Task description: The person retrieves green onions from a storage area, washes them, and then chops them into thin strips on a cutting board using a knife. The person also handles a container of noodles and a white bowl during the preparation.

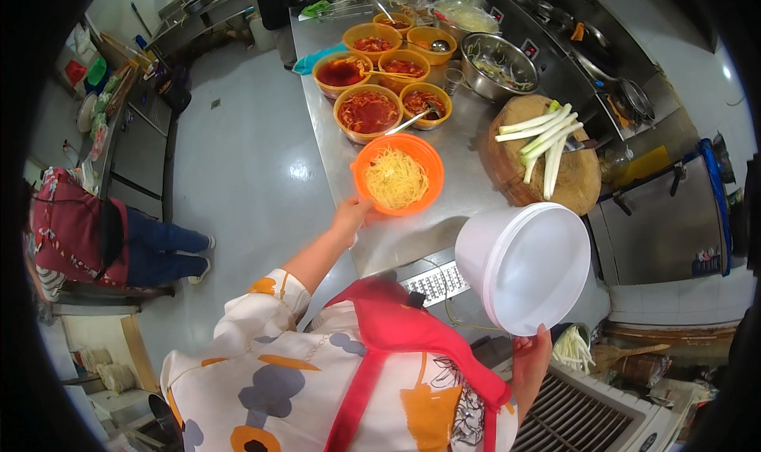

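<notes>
My left hand (352, 215) grips the near-left rim of an orange plastic colander (432, 178) at the left edge of the steel table (416, 238). Pale yellow shreds (397, 178), perhaps shredded potato, lie inside it. In my right hand (531, 350) is the rim of a white plastic bucket (484, 256), tipped on its side with its mouth facing right; no contents show in it. Beyond the colander stand several amber bowls (368, 112) of red sauce or soup, one with a spoon (410, 122) resting in it.
A round wooden chopping board (505, 173) on the right carries several scallion stalks (547, 131) and a partly covered knife (574, 145). Behind it is a steel basin (496, 83) with vegetable scraps. Another person (89, 232) stands at the left counter; someone's legs (279, 30) show at the far end.
</notes>
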Demonstrator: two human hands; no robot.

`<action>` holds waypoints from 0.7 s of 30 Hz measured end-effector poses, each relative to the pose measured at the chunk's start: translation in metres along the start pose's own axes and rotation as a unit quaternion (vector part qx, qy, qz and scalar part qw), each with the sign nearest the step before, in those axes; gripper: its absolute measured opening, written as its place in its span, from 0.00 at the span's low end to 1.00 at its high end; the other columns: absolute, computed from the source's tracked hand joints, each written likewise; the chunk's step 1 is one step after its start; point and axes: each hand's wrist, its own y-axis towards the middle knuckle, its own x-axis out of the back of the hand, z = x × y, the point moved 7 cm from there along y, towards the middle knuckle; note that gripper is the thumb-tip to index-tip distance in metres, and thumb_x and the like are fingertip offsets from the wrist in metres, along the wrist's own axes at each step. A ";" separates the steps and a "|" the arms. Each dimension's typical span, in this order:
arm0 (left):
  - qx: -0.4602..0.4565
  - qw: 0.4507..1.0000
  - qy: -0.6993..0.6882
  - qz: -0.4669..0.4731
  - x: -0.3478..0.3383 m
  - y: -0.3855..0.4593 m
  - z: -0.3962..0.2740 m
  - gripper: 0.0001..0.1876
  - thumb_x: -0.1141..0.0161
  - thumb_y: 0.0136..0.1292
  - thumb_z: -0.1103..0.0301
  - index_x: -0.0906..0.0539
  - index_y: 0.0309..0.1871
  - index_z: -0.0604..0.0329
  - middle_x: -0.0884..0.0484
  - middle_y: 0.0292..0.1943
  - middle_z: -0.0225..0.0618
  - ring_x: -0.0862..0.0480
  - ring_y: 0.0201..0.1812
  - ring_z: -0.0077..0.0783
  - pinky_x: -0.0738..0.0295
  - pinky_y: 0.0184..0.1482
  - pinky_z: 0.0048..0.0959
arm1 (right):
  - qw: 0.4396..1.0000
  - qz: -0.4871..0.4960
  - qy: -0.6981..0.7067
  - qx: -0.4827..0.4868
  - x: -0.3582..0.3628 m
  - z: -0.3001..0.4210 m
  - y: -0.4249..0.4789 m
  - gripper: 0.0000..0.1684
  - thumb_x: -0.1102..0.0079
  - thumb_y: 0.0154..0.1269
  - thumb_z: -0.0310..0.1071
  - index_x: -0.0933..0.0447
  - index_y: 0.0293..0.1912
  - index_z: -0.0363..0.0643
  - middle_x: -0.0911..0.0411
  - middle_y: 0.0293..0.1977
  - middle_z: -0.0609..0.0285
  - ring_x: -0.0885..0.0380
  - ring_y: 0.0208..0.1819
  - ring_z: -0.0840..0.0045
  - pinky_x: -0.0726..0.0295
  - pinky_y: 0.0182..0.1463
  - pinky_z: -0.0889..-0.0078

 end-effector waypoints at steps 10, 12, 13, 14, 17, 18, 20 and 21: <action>-0.031 0.998 -0.045 0.017 0.004 0.002 -0.023 0.07 0.44 0.67 0.70 0.19 0.45 0.62 0.14 0.36 0.35 0.15 0.35 0.27 0.19 0.39 0.25 | 0.999 0.005 -0.019 -0.026 -0.040 0.024 0.066 0.14 0.43 0.71 0.40 0.27 0.52 0.44 0.22 0.37 0.69 0.28 0.28 0.87 0.26 0.35 0.80; -0.011 0.998 -0.054 0.029 0.004 -0.014 -0.037 0.08 0.44 0.67 0.70 0.19 0.45 0.63 0.14 0.35 0.35 0.15 0.35 0.27 0.19 0.39 0.26 | 0.999 0.001 -0.025 -0.029 -0.047 0.029 0.072 0.14 0.43 0.71 0.40 0.27 0.51 0.44 0.22 0.37 0.69 0.28 0.28 0.87 0.25 0.35 0.80; -0.013 0.996 -0.068 0.049 0.004 -0.019 -0.048 0.08 0.44 0.68 0.70 0.19 0.45 0.64 0.14 0.37 0.35 0.14 0.35 0.28 0.19 0.40 0.27 | 0.999 -0.002 -0.029 -0.031 -0.049 0.031 0.075 0.14 0.42 0.71 0.40 0.27 0.51 0.44 0.22 0.37 0.69 0.28 0.28 0.87 0.25 0.34 0.80; -0.015 0.994 -0.081 0.070 0.006 -0.023 -0.058 0.09 0.44 0.69 0.70 0.18 0.46 0.65 0.14 0.38 0.36 0.14 0.36 0.29 0.19 0.42 0.27 | 0.999 0.001 -0.029 -0.034 -0.049 0.030 0.079 0.14 0.42 0.72 0.40 0.27 0.51 0.44 0.22 0.37 0.69 0.28 0.28 0.87 0.25 0.34 0.80; -0.060 0.983 -0.134 0.109 0.018 -0.008 -0.091 0.10 0.45 0.70 0.69 0.18 0.47 0.65 0.13 0.39 0.36 0.14 0.39 0.29 0.20 0.44 0.27 | 0.999 0.002 -0.027 -0.043 -0.053 0.029 0.090 0.13 0.42 0.72 0.40 0.27 0.50 0.45 0.22 0.37 0.69 0.28 0.28 0.87 0.24 0.34 0.80; -0.081 0.978 -0.154 0.117 0.021 0.000 -0.105 0.10 0.45 0.70 0.69 0.18 0.47 0.64 0.14 0.40 0.36 0.14 0.40 0.28 0.20 0.45 0.27 | 0.999 0.000 -0.026 -0.046 -0.056 0.029 0.092 0.13 0.42 0.72 0.40 0.27 0.50 0.45 0.22 0.37 0.69 0.28 0.28 0.87 0.24 0.34 0.80; -0.122 0.978 -0.161 0.059 0.028 0.010 -0.151 0.09 0.47 0.70 0.71 0.19 0.47 0.64 0.14 0.38 0.36 0.15 0.40 0.27 0.20 0.46 0.28 | 0.998 -0.004 -0.022 -0.052 -0.062 0.028 0.096 0.13 0.42 0.72 0.39 0.27 0.50 0.45 0.22 0.37 0.69 0.27 0.28 0.87 0.23 0.35 0.80; -0.153 0.976 -0.151 0.045 0.036 0.024 -0.172 0.08 0.47 0.70 0.71 0.20 0.45 0.64 0.15 0.37 0.35 0.16 0.38 0.27 0.20 0.46 0.28 | 0.998 -0.001 -0.021 -0.057 -0.067 0.028 0.097 0.12 0.42 0.72 0.39 0.27 0.50 0.45 0.21 0.37 0.70 0.27 0.28 0.87 0.23 0.35 0.80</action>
